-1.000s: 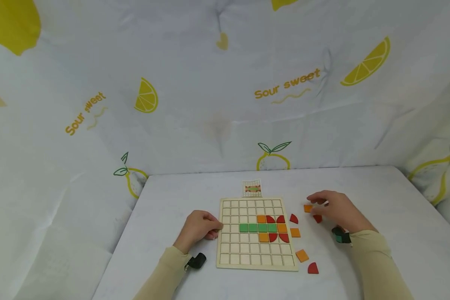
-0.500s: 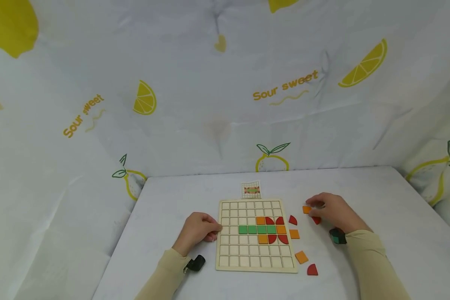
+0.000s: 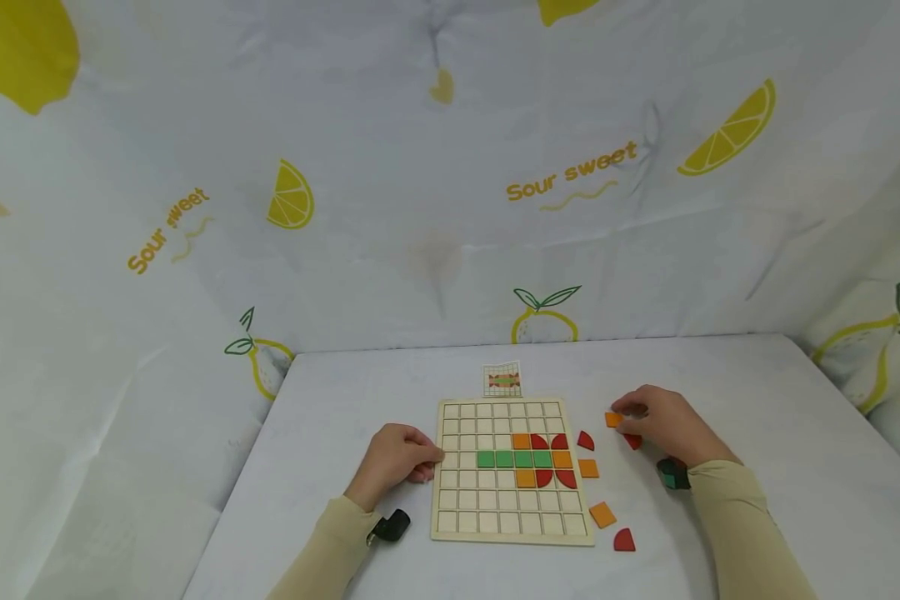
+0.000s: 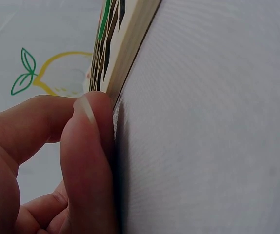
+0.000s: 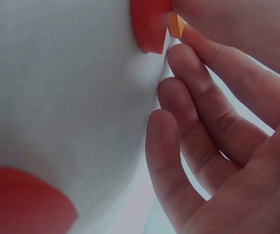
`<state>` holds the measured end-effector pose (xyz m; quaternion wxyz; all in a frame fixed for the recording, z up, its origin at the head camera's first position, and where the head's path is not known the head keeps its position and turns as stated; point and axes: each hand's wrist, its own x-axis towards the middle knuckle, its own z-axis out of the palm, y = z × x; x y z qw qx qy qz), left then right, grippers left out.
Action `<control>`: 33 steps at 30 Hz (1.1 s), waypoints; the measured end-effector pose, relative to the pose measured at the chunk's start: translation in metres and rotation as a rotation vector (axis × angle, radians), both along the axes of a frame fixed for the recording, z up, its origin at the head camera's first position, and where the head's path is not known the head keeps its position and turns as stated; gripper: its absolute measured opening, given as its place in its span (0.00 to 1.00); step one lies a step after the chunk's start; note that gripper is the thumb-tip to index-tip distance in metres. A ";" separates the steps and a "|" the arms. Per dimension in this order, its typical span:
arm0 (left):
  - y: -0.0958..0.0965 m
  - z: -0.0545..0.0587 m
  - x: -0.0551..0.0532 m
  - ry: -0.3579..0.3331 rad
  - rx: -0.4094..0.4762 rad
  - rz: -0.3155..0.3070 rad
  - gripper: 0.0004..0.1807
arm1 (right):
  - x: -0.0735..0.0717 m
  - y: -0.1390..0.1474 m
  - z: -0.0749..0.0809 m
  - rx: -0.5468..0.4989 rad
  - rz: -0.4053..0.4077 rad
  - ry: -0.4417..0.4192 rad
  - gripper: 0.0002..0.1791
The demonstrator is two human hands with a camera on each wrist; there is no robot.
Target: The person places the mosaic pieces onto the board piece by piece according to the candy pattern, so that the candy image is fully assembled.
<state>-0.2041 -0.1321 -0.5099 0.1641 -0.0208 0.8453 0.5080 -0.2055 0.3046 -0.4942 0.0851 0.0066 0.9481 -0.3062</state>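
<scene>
A pale wooden grid board (image 3: pixel 461 500) lies on the white table, with green squares, orange squares and red quarter-round tiles filling part of its right and middle cells. At its left rim my left hand (image 3: pixel 393 458) holds the edge between thumb and index fingertip; the left wrist view shows both fingertips (image 4: pixel 98 105) right at the board's side. Beyond the board's right side my right hand (image 3: pixel 663 423) pinches an orange square tile (image 3: pixel 612 419) between thumb and index finger. A red quarter-round tile (image 3: pixel 633 441) lies beneath that hand, large in the right wrist view.
A small pattern card (image 3: pixel 502 380) stands behind the board. Right of the board lie a red quarter-round piece (image 3: pixel 586 440), an orange square (image 3: pixel 588 468), a second orange square (image 3: pixel 602 515) and another red quarter-round piece (image 3: pixel 624 540). A lemon-print cloth (image 3: pixel 420 275) hangs behind the table.
My right hand has come slightly lower and left, its fingers closing on the orange square tile. The left hand stays at the board's edge.
</scene>
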 end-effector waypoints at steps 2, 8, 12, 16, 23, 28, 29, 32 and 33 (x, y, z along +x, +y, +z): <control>0.000 0.000 0.000 -0.002 0.000 0.000 0.09 | 0.000 0.000 0.000 0.002 -0.004 0.002 0.17; 0.000 -0.001 -0.001 -0.006 0.003 0.000 0.10 | -0.001 0.001 -0.003 0.011 -0.016 -0.002 0.16; 0.000 -0.003 -0.002 -0.002 0.007 0.000 0.10 | -0.002 0.000 -0.002 0.010 -0.012 0.000 0.17; 0.000 -0.003 -0.003 -0.003 0.003 0.005 0.09 | -0.002 -0.004 0.000 0.007 0.003 0.005 0.18; 0.000 -0.003 -0.003 0.007 0.007 -0.007 0.09 | 0.000 -0.021 0.006 -0.029 0.025 0.016 0.17; 0.000 -0.001 -0.003 0.004 0.008 -0.007 0.09 | -0.002 -0.040 0.004 -0.035 0.057 0.034 0.16; -0.001 -0.001 -0.003 0.001 0.007 -0.006 0.09 | -0.003 -0.045 0.005 -0.038 0.065 0.037 0.16; -0.001 0.000 -0.002 -0.002 0.008 -0.004 0.09 | -0.005 -0.060 0.007 -0.055 0.089 0.042 0.14; -0.001 0.000 -0.002 -0.005 0.009 0.000 0.09 | -0.006 -0.065 0.009 -0.062 0.096 0.040 0.14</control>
